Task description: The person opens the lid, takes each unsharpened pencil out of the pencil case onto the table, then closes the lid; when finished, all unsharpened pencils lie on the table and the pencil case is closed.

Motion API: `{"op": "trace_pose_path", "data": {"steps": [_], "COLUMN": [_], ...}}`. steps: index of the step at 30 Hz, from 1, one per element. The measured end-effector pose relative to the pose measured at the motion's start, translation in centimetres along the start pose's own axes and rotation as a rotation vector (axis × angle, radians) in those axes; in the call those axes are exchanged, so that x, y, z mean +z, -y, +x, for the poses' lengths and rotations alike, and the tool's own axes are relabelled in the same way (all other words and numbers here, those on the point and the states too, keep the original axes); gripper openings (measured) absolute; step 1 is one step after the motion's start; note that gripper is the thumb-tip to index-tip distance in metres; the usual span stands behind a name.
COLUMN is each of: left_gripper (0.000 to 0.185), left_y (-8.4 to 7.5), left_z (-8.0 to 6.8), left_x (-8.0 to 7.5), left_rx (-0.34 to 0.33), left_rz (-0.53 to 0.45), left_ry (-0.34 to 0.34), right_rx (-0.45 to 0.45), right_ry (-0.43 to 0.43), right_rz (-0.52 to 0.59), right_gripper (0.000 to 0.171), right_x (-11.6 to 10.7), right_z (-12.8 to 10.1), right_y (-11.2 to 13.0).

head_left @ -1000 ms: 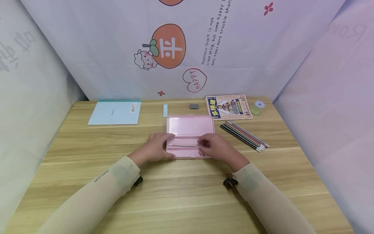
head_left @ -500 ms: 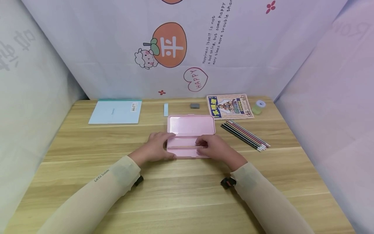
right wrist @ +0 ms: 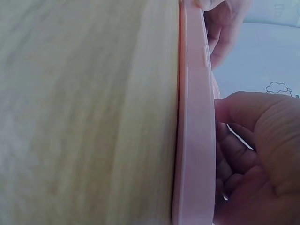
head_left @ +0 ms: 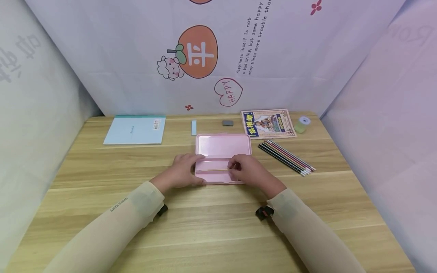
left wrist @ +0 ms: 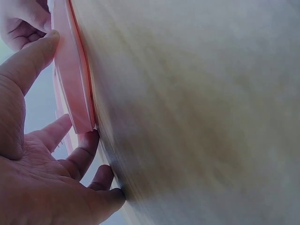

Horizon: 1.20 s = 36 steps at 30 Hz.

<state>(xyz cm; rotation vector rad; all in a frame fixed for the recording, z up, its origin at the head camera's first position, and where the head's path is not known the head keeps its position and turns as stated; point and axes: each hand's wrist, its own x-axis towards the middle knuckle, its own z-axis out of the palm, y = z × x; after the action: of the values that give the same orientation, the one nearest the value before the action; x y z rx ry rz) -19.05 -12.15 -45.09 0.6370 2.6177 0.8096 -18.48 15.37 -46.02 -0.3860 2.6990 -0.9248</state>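
The pink pencil case lies with its lid raised toward the back, in the middle of the table. Its left end is held by my left hand, thumb on the front wall and fingers round the end and back. In the left wrist view the thumb presses the pink front wall. My right hand reaches into the right part of the case with thumb and fingers curled. Between them they pinch a thin straight strip, yellowish along its edge, lying lengthwise along the case; its right end is hidden by the fingers.
Several pencils lie right of the case. Behind them are an illustrated book and a green, pale-topped cylinder. A grey eraser and a light-blue strip lie behind the case; a light-blue notebook lies back left.
The strip, slanted and clear-looking a second ago, now lies level along the middle of the case. My right hand has shifted slightly left; my left hand stays put.
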Motion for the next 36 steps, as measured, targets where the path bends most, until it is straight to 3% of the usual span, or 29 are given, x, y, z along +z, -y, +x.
{"op": "trace_pose_path", "data": {"steps": [9, 16, 25, 36], "left_gripper": [0.091, 0.091, 0.092, 0.092], "left_y": [-0.1, -0.1, -0.1, -0.1], "left_z": [0.2, 0.3, 0.2, -0.1], "left_x": [0.0, 0.1, 0.2, 0.2], "left_rx": [0.002, 0.017, 0.006, -0.011], "left_rz": [0.007, 0.013, 0.004, 0.002], "left_ry": [0.009, 0.003, 0.002, 0.001], "right_rx": [0.017, 0.003, -0.073, -0.097], "right_ry": [0.049, 0.041, -0.041, -0.132], "right_rz": [-0.064, -0.053, -0.034, 0.021], "right_gripper": [0.01, 0.01, 0.006, 0.006], "right_x": [0.0, -0.2, -0.9, -1.6], "right_z": [0.3, 0.3, -0.4, -1.3], "right_y": [-0.3, -0.3, -0.3, -1.0]}}
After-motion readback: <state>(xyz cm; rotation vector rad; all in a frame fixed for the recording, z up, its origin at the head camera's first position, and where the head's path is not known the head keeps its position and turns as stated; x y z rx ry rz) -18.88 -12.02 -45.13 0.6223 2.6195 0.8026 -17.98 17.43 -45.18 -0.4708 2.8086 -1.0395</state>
